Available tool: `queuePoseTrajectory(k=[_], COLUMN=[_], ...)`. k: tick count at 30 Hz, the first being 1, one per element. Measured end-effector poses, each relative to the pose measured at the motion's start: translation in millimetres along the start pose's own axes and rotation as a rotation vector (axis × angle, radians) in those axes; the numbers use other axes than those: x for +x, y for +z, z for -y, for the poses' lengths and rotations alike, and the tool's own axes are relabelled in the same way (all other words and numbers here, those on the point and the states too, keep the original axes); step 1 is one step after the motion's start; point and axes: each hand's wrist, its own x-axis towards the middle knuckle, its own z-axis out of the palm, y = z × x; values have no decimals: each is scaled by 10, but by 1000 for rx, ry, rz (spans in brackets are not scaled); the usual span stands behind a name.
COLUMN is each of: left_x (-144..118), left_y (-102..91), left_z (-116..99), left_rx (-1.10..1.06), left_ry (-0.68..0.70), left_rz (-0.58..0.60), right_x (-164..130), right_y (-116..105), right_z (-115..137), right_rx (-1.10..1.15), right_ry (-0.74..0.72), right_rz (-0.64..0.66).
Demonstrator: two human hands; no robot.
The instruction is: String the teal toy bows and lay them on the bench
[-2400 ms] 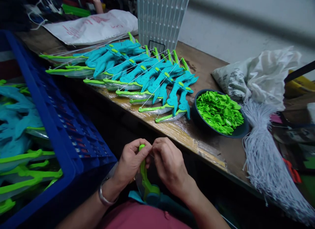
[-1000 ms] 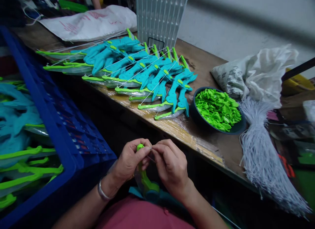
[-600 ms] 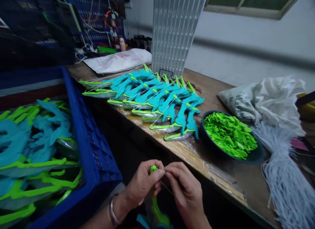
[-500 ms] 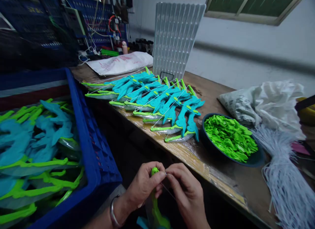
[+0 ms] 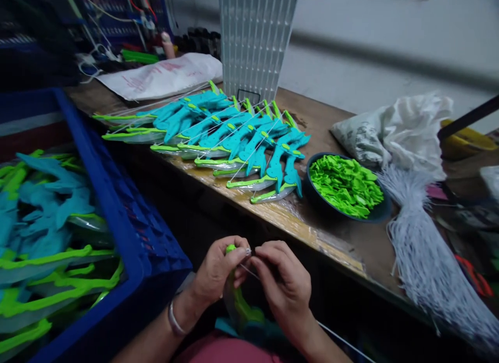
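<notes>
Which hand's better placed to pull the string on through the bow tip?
Probably the right hand: its fingertips pinch the white string beside the green tip of the toy bow, and the string trails off to its side. The left hand is busy gripping the tip.

Worktable laid out with plastic parts

A row of blue-and-green toy pieces [image 5: 234, 139] lies on the wooden table [image 5: 335, 238], beside a dark bowl [image 5: 380, 213] of green clips [image 5: 345, 185]. A bundle of white strings [image 5: 424, 254] sits below a white bag [image 5: 393, 131]; a blue crate [image 5: 117, 217] stands left.
</notes>
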Motion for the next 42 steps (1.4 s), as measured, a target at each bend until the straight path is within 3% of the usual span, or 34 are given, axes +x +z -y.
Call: queuePoseTrajectory(k=[8,17,24,30,36,42], left_x=[-18,-25,-7,11,-4,-13], left_y=[49,37,34,53,60,99], left_z=[-10,55,74,62,42,17], left_rx=[77,128,98,88,140,179], left_ry=[20,53,69,59,34,67], left_rz=[-35,-32,4,-3,-40,13], right_x=[-10,9,17,2,34,81], right_y=[-13,-20,-19,-54,-58,-165], right_z=[37,46,-66,-92,-42,8], right_rx=[-66,45,-140,-138,-68,-22], right_ry=[-52,88,-46,-16,7,61], right_rz=[18,9,-3,-6,65,150])
